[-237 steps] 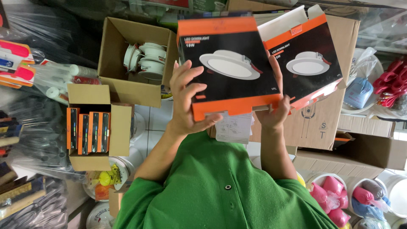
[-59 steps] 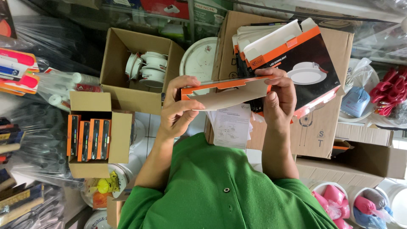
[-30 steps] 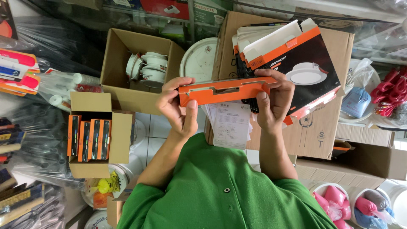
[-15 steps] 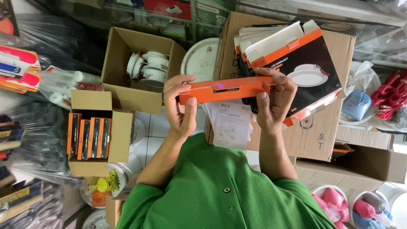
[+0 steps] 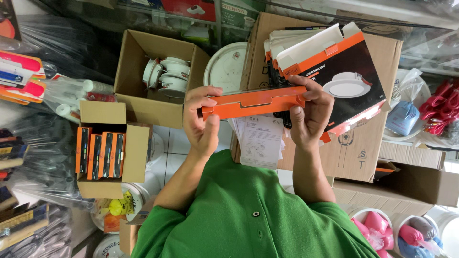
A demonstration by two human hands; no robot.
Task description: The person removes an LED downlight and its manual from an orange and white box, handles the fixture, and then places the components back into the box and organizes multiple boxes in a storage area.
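Note:
Both my hands hold a flat orange carton (image 5: pixel 253 101) edge-on in front of my chest. My left hand (image 5: pixel 203 119) grips its left end with the thumb on the near side. My right hand (image 5: pixel 311 112) holds its right end, fingers curled over the top. Just behind it lies a stack of flat orange-and-black cartons (image 5: pixel 342 79) with a picture of a round white lamp, resting on a big brown cardboard box (image 5: pixel 363 153). A white printed leaflet (image 5: pixel 260 141) hangs below the held carton.
An open brown box of round white lamps (image 5: pixel 165 79) stands at the upper left. A smaller open box (image 5: pixel 103 153) holds several upright orange packs. A white round lamp (image 5: pixel 224 67) leans behind. Wrapped goods, a blue bag (image 5: pixel 401 117) and tubs of pink items (image 5: pixel 377 224) crowd the edges.
The carton, first held face-up showing its lamp picture, was turned edge-on. Over the last second both hands keep gripping it and have only shifted slightly.

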